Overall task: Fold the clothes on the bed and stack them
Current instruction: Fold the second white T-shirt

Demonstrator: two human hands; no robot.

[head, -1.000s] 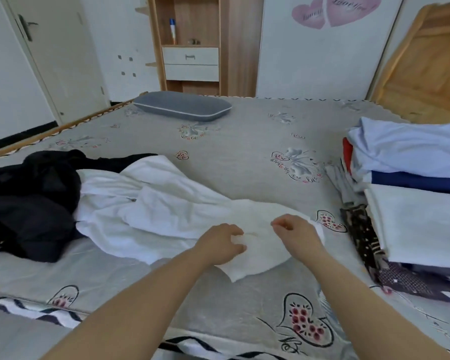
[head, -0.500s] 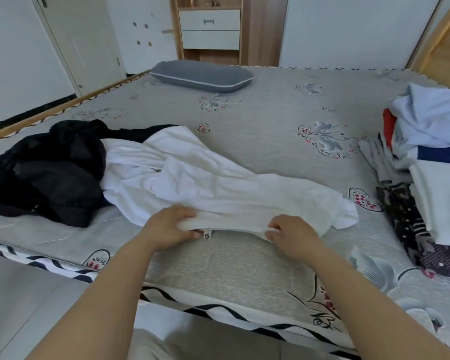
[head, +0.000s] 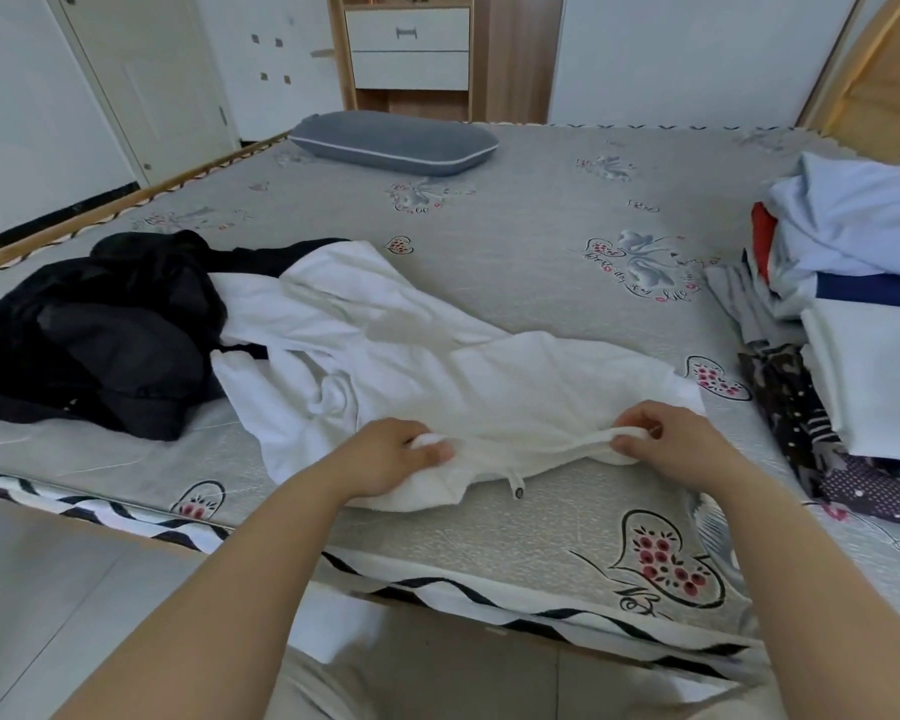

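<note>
Left hand [head: 396,454], right hand [head: 681,444] pinch white garment [head: 437,366] hem; forearms outstretched

On the bed [head: 515,262], a shirt [head: 411,356] lies near the front edge, stretching back and to the left. A heap of garments [head: 100,324] sits at its left, touching it. The left hand [head: 391,454] and right hand [head: 681,444] grip the shirt's near edge, left and right. A stack [head: 863,314] of clothes lies at the right side. A pillow [head: 393,142] rests at the far end, with a cabinet [head: 406,49] behind it.
</note>
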